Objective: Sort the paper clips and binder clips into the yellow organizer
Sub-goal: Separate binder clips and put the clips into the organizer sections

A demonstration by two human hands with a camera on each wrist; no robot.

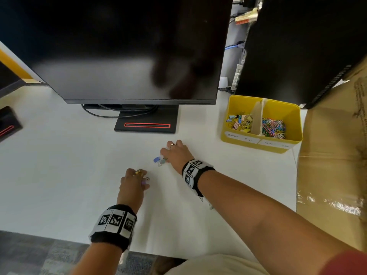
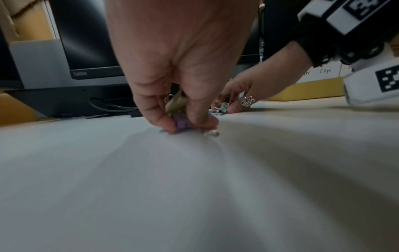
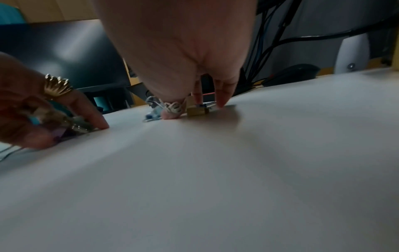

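Left hand (image 1: 133, 182) down on the white counter (image 1: 59, 175), fingertips pinching a purple binder clip (image 2: 182, 123); right hand (image 1: 175, 153) further off and to the right, fingers spread and relaxed over a blue binder clip (image 1: 156, 159) and a gold one (image 3: 197, 110), nothing gripped there. Yellow organizer (image 1: 294, 143) at far right, binder clips in its left compartment, paper clips in its right. Best done by pinching each clip at its body, lifting clear, then releasing low over the left compartment, well away from the divider.
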